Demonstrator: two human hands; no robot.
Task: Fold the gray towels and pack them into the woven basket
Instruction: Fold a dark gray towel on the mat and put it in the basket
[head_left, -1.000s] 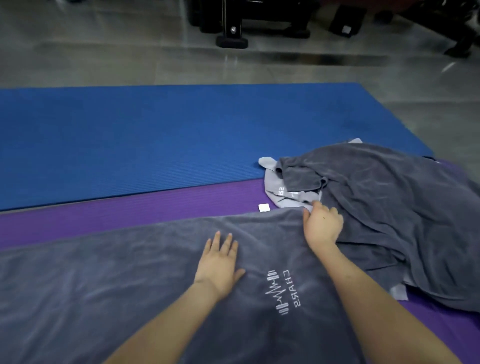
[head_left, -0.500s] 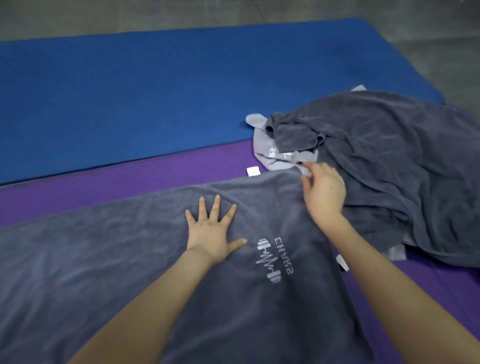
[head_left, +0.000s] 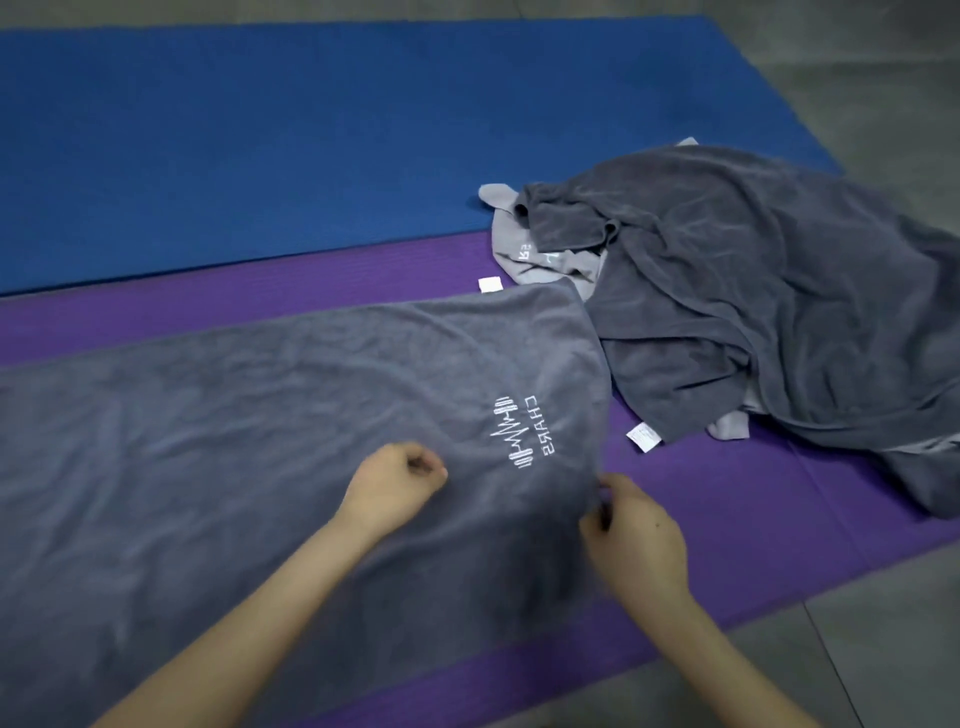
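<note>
Two mats lie side by side on the gray floor (head_left: 883, 78), a blue mat (head_left: 260, 130) and a purple mat (head_left: 753, 519). On the purple one a flat gray towel (head_left: 234, 441) is spread out long, under both hands. Its white logo (head_left: 519, 436) sits between the left grip (head_left: 395, 483) and the right grip (head_left: 634, 530), a little past them.

Half a second ago the left grip was flat with its fingers spread, pressing on the towel. Now its fingers are curled up into a ball on the cloth. I cannot tell if it has a bit of towel inside. The right grip was up at the far corner, by the pile. Now it has come back close to the person, and it pinches the towel's edge right beside it.

I think that means the smoothing is over and the first fold is about to start. The pinched edge has to be lifted and carried across toward the left grip's side.

Past the right grip, farther away, a pile of gray towels (head_left: 779, 312) waits in a messy heap, with a lighter cloth (head_left: 524, 249) poking out. None of them is folded yet. The woven basket is not in view, so packing looks a long way off.
</note>
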